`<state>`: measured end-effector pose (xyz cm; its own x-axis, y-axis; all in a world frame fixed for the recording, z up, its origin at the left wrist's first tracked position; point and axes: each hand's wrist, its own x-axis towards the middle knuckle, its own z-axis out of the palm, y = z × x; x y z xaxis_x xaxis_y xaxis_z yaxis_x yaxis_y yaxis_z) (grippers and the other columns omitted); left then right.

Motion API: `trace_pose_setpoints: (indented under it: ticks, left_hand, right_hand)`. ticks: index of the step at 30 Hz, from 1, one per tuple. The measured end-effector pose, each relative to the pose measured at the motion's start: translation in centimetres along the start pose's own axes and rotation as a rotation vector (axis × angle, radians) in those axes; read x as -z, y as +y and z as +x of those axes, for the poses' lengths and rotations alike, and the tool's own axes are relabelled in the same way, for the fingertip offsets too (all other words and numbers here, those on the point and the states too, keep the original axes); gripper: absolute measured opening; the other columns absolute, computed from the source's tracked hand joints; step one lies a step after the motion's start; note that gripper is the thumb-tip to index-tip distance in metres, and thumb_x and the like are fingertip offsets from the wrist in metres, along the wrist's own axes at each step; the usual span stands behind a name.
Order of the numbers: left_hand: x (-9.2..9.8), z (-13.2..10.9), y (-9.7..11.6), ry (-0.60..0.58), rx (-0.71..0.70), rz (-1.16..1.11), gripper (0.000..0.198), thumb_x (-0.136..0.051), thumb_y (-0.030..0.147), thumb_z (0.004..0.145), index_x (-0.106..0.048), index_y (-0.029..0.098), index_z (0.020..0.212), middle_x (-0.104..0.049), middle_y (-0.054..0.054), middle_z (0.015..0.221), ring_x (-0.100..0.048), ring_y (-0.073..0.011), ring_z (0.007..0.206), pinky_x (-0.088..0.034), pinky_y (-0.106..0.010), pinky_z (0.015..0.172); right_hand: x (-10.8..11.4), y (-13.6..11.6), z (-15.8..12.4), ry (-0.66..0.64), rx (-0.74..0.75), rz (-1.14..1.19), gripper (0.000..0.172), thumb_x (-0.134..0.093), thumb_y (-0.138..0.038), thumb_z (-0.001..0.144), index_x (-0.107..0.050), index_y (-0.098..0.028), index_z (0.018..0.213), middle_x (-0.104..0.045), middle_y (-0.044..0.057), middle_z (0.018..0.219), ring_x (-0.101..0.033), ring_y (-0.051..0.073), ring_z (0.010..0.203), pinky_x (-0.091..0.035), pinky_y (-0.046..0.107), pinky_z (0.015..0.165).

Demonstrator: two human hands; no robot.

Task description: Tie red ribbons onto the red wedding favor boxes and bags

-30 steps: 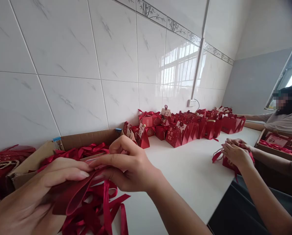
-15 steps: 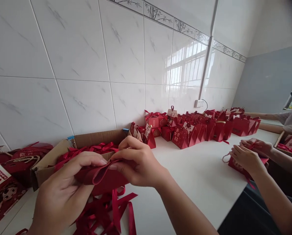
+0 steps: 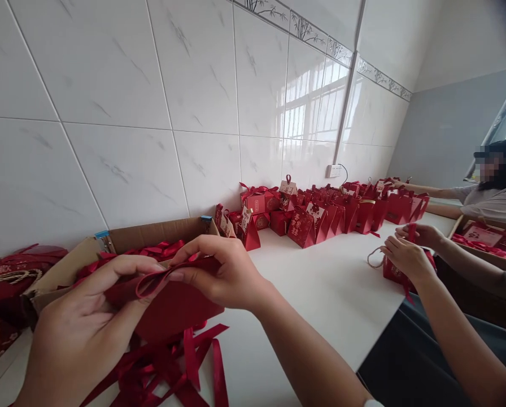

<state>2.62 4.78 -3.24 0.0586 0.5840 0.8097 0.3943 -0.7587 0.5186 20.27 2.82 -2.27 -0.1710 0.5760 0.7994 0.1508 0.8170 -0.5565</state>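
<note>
Both my hands pinch the upper edge of a red gift box (image 3: 174, 311), held above the table, its top folded into a loop between them. My left hand (image 3: 87, 322) grips its left side, thumb and fingers closed on the folded edge. On the right, my right hand (image 3: 223, 271) presses the same edge between thumb and fingers. Loose red ribbons (image 3: 185, 367) lie in a heap on the table below the box. Just behind my hands stands an open cardboard box (image 3: 151, 226) with more red ribbon in it.
Rows of finished-looking red gift boxes (image 3: 316, 220) stand along the tiled wall. At right, a co-worker's hands (image 3: 409, 249) handle a red box with a cord. Another person (image 3: 494, 175) sits farther off, by a carton of red boxes (image 3: 485, 234). More red boxes (image 3: 20, 271) sit at left.
The view has turned slightly right, so things sit farther left. My hands still grip the gift box, and more of its red front panel shows. The nearby co-worker's fingers have lifted the ribbon.
</note>
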Motion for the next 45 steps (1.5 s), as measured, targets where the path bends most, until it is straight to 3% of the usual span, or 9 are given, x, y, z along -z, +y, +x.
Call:
trace_pose_setpoints:
  ticks: [3, 6, 9, 15, 23, 30, 37, 45]
  left_hand:
    - [0.0, -0.1, 0.7, -0.041, 0.072, -0.027, 0.014, -0.072, 0.03, 0.073, -0.067, 0.025, 0.085, -0.068, 0.005, 0.091, -0.064, -0.0151, 0.086, -0.055, -0.022, 0.079]
    - [0.1, 0.1, 1.3, -0.041, 0.128, -0.016, 0.017, -0.072, 0.035, 0.073, -0.067, 0.023, 0.084, -0.068, 0.003, 0.091, -0.064, -0.0155, 0.084, -0.055, -0.021, 0.076]
    - [0.2, 0.4, 1.4, -0.118, 0.174, -0.024, 0.022, -0.072, 0.04, 0.072, -0.066, 0.022, 0.084, -0.068, 0.001, 0.09, -0.064, -0.0164, 0.085, -0.056, -0.021, 0.073]
    - [0.3, 0.5, 1.9, -0.166, 0.259, -0.077, 0.029, -0.071, 0.043, 0.071, -0.063, 0.021, 0.088, -0.068, -0.001, 0.089, -0.064, -0.0175, 0.082, -0.056, -0.021, 0.064]
    - [1.2, 0.9, 1.8, -0.393, 0.122, -0.184, 0.025, -0.065, 0.034, 0.079, -0.063, 0.021, 0.1, -0.069, -0.005, 0.093, -0.066, -0.0202, 0.084, -0.058, -0.024, 0.066]
    - [1.1, 0.9, 2.4, -0.245, 0.263, -0.204, 0.024, -0.071, 0.037, 0.074, -0.068, 0.019, 0.091, -0.071, -0.002, 0.086, -0.067, -0.0176, 0.076, -0.056, -0.021, 0.06]
    - [1.1, 0.8, 2.4, -0.204, 0.321, -0.074, 0.028, -0.074, 0.042, 0.068, -0.069, 0.021, 0.085, -0.074, -0.001, 0.078, -0.068, -0.0168, 0.069, -0.055, -0.019, 0.057]
    - [0.0, 0.0, 3.0, 0.003, 0.252, -0.001, 0.018, -0.072, 0.041, 0.067, -0.068, 0.026, 0.076, -0.072, 0.004, 0.074, -0.068, -0.0135, 0.067, -0.055, -0.017, 0.06]
  right_hand:
    - [-0.1, -0.1, 0.0, 0.01, 0.0, -0.009, 0.004, -0.066, -0.018, 0.08, -0.065, -0.018, 0.083, -0.069, 0.003, 0.086, -0.066, 0.013, 0.081, -0.054, 0.024, 0.074]
    - [-0.2, 0.0, 0.1, 0.031, 0.027, -0.074, 0.003, -0.064, -0.019, 0.081, -0.065, -0.017, 0.083, -0.07, 0.002, 0.084, -0.065, 0.012, 0.076, -0.053, 0.022, 0.07]
    - [-0.4, 0.1, 0.1, 0.047, 0.053, -0.138, 0.003, -0.063, -0.018, 0.082, -0.066, -0.017, 0.083, -0.07, 0.002, 0.082, -0.064, 0.011, 0.073, -0.052, 0.02, 0.066]
    - [-0.4, 0.1, 0.0, 0.029, 0.012, -0.152, 0.006, -0.062, -0.021, 0.083, -0.067, -0.018, 0.085, -0.071, 0.002, 0.085, -0.065, 0.012, 0.076, -0.052, 0.022, 0.068]
    - [0.4, 0.0, 0.2, -0.037, -0.131, -0.029, 0.006, -0.066, -0.022, 0.079, -0.068, -0.017, 0.083, -0.07, 0.001, 0.08, -0.064, 0.012, 0.074, -0.052, 0.023, 0.067]
    - [0.6, 0.2, 0.1, -0.117, -0.203, 0.073, 0.012, -0.07, -0.025, 0.077, -0.067, -0.018, 0.087, -0.069, 0.001, 0.087, -0.066, 0.013, 0.082, -0.053, 0.024, 0.073]
    - [0.1, 0.7, 0.1, -0.206, -0.234, 0.084, 0.018, -0.074, -0.026, 0.074, -0.065, -0.018, 0.087, -0.068, 0.002, 0.09, -0.065, 0.015, 0.088, -0.052, 0.027, 0.079]
    - [-0.8, 0.1, -0.1, -0.194, -0.247, 0.15, 0.022, -0.074, -0.029, 0.071, -0.058, -0.019, 0.084, -0.063, 0.001, 0.088, -0.062, 0.015, 0.084, -0.051, 0.028, 0.077]
